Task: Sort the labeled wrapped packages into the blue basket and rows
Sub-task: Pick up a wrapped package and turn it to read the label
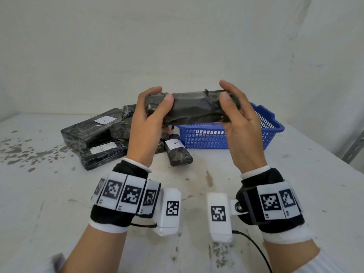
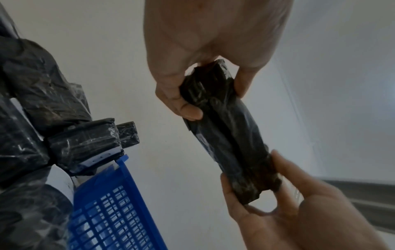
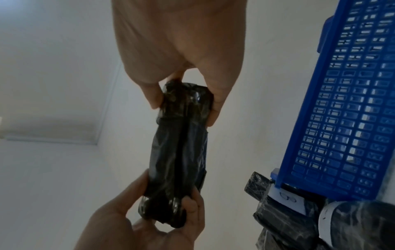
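L hand (image 1: 146, 125) & R hand (image 1: 240, 125) raised, palms facing, fingers curled.

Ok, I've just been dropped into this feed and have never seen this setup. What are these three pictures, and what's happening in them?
There is no machine here: a person works with bare hands. The large picture comes from a camera on their head, looking down. The other two come from the white camera boxes strapped at the wrists. Each looks along one hand, so the scene appears tilted. The black bands with square patterns sit round both wrists.

The left hand and right hand each grip one end of a long package wrapped in black plastic, held in the air above the table. On the table lies a pile of similar black packages, some with white paper labels. Beside the pile stands a blue plastic basket.
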The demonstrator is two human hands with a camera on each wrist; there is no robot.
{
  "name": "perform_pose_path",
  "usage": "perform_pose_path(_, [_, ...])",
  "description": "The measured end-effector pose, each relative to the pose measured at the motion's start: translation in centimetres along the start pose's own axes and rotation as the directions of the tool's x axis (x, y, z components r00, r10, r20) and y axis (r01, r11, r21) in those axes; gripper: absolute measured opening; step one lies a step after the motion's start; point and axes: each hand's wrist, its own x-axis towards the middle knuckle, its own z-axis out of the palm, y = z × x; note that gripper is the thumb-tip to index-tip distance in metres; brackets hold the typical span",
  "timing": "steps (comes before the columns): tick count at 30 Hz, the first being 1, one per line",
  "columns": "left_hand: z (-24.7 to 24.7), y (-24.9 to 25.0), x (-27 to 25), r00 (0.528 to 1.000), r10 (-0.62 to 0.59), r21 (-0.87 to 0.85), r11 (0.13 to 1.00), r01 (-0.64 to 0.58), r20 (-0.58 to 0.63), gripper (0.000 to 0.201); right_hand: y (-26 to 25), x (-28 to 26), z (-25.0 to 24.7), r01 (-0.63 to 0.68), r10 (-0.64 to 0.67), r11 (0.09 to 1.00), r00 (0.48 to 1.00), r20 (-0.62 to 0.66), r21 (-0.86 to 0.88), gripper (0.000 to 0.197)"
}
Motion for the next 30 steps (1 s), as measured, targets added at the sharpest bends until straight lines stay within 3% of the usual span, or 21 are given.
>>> perform_pose_path(5, [-0.42,-0.11,0.47,0.996,0.073,-0.129,0.989,-0.067,0.044,0.042,-0.01,0.04,-0.37,-0.040,0.041,0.999,0.998,0.043,-0.023,0.056])
perform_pose_path(11, [-0.41,0.16,0.47,0.999,0.030,-0.144,0.989,-0.025,0.031,0.018,-0.09,0.35,-0.56,-0.064,0.064,0.998,0.997,0.035,0.000,0.045])
perform_pose_path(20, [-0.58,0.30,0.56,0.999,0.002,-0.055,0.998,-0.005,-0.044,0.030,-0.22,0.06,-0.59,-0.071,0.074,0.994,0.997,0.028,-0.077,0.022])
perform_pose_path(25, [-0.50,0.11,0.58,0.999,0.039,0.047,0.998,-0.037,-0.028,0.023,-0.03,-0.10,-0.35,-0.069,0.070,0.996,0.998,0.006,-0.059,0.022])
perform_pose_path(30, [-0.02,0.14,0.11,0.999,0.040,0.011,0.999,-0.040,0.019,0.026,0.27,-0.10,-0.32,-0.059,0.061,0.995,0.998,0.018,-0.077,0.020])
